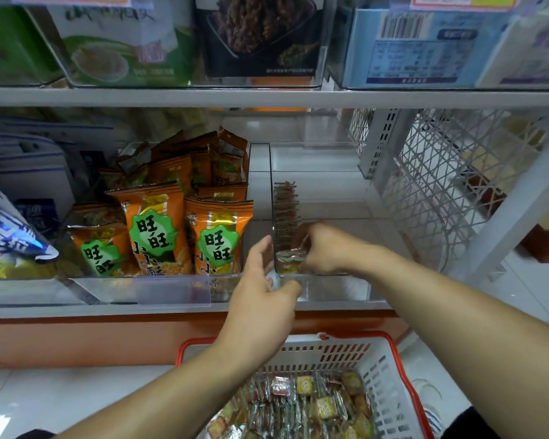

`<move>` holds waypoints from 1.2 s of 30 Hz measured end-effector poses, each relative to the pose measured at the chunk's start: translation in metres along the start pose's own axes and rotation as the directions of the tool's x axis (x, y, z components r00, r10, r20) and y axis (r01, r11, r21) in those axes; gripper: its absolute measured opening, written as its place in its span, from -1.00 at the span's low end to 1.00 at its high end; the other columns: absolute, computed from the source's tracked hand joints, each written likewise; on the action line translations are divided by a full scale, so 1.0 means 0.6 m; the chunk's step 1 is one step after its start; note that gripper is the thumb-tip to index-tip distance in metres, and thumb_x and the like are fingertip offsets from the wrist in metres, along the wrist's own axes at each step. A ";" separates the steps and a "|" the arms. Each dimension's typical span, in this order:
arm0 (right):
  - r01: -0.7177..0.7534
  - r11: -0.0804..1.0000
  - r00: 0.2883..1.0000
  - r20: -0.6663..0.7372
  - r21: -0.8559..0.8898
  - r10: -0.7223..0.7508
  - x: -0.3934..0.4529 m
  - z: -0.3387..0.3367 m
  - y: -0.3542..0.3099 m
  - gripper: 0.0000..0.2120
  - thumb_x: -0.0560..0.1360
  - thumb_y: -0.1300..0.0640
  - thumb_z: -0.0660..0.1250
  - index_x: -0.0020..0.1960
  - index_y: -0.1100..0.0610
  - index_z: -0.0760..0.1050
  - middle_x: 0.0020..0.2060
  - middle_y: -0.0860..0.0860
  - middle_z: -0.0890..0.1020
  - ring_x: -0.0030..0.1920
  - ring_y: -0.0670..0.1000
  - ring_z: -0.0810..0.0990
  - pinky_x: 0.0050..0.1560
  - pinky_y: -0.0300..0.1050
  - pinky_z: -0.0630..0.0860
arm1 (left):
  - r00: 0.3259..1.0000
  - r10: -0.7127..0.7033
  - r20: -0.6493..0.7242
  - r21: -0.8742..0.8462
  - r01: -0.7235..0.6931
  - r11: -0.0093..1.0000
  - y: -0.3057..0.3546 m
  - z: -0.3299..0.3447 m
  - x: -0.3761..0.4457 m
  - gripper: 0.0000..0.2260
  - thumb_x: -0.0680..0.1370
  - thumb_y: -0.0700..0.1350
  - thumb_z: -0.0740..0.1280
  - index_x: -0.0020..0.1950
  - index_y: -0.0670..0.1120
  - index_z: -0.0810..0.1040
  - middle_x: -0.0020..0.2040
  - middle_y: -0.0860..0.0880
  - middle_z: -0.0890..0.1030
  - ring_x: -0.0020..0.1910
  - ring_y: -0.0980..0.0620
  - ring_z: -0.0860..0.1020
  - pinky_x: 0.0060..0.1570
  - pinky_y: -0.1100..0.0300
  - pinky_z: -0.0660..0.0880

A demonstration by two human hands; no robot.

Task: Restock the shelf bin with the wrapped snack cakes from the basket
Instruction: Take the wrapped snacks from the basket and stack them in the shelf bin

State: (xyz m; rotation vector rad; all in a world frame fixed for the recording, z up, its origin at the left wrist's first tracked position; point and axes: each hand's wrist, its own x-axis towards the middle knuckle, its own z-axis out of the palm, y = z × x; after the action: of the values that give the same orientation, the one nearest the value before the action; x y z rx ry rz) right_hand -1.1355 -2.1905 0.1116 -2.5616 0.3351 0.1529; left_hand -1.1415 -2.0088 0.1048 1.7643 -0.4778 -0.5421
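Note:
A clear shelf bin (336, 289) stands on the lower shelf, with a row of wrapped snack cakes (286, 210) stacked on edge along its left wall. My right hand (324, 248) is inside the bin near its front and pinches a few wrapped cakes (290, 256) against that row. My left hand (260, 286) rests with straight fingers on the bin's front left corner, thumb on the front rim. Below, a white basket with a red rim (384, 372) holds several more wrapped snack cakes (301, 407).
A neighbouring clear bin (159, 286) to the left holds orange snack bags (159, 229). White wire mesh (441, 172) closes the shelf's right side. An upper shelf (267, 98) with boxed goods hangs above. A shoe (428, 397) is next to the basket.

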 end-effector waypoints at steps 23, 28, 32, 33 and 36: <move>-0.117 0.976 0.987 0.086 -0.186 0.135 0.007 0.000 -0.018 -0.64 0.41 0.03 0.55 -0.37 0.05 0.40 -0.44 -0.06 0.45 -0.37 0.02 0.39 -0.44 -0.23 0.34 | 1.000 0.019 -0.001 0.073 -0.019 0.997 -0.002 0.002 -0.006 -0.32 0.59 -0.21 0.39 0.60 0.15 0.17 0.32 0.30 0.43 0.02 0.71 0.36 -0.15 0.74 0.27; -0.164 0.962 0.985 0.017 -0.216 0.172 -0.023 -0.028 -0.033 -0.85 0.42 0.18 0.48 -0.18 0.09 0.50 -0.26 0.03 0.59 -0.23 0.08 0.54 -0.28 -0.20 0.44 | 0.990 -0.111 -0.083 -0.033 0.108 0.994 -0.016 0.007 -0.035 -0.44 0.59 -0.17 0.39 0.49 0.20 0.28 0.09 0.28 0.49 -0.25 0.56 0.48 -0.28 0.58 0.41; -0.077 0.983 0.949 -0.315 -0.169 0.020 -0.079 -0.042 -0.056 -0.75 0.35 0.27 0.41 -0.29 0.04 0.36 -0.35 -0.08 0.54 -0.27 0.03 0.53 -0.36 -0.13 0.35 | 0.961 -0.276 0.014 -0.094 0.276 0.956 -0.062 0.028 -0.082 -0.58 0.60 -0.24 0.37 0.34 0.15 0.40 0.16 0.14 0.55 -0.25 0.44 0.58 -0.35 0.48 0.49; 0.005 0.988 0.954 -0.294 -0.151 -0.050 -0.095 -0.040 -0.061 -0.73 0.32 0.25 0.44 -0.31 0.04 0.34 -0.38 -0.07 0.56 -0.29 0.00 0.53 -0.39 -0.11 0.37 | 0.949 -0.308 0.069 -0.045 0.311 0.949 -0.078 0.035 -0.089 -0.60 0.60 -0.25 0.36 0.33 0.13 0.39 0.16 0.10 0.55 -0.26 0.37 0.62 -0.39 0.46 0.50; 0.193 0.957 0.981 0.019 -0.216 -0.193 -0.136 0.010 -0.046 -0.71 0.30 0.19 0.48 -0.33 0.05 0.34 -0.38 -0.05 0.57 -0.31 -0.01 0.52 -0.34 -0.10 0.41 | 0.903 -0.351 0.248 0.291 0.277 0.916 -0.134 0.044 -0.088 -0.62 0.59 -0.20 0.39 0.36 0.03 0.39 0.22 0.00 0.57 -0.08 0.09 0.63 -0.13 0.20 0.60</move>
State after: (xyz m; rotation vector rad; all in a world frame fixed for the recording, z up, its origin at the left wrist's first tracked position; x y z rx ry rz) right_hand -1.2070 -2.1475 0.1348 -2.7931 0.0697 0.1189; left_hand -1.1965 -1.9789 0.0271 2.0288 -0.4825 -1.0259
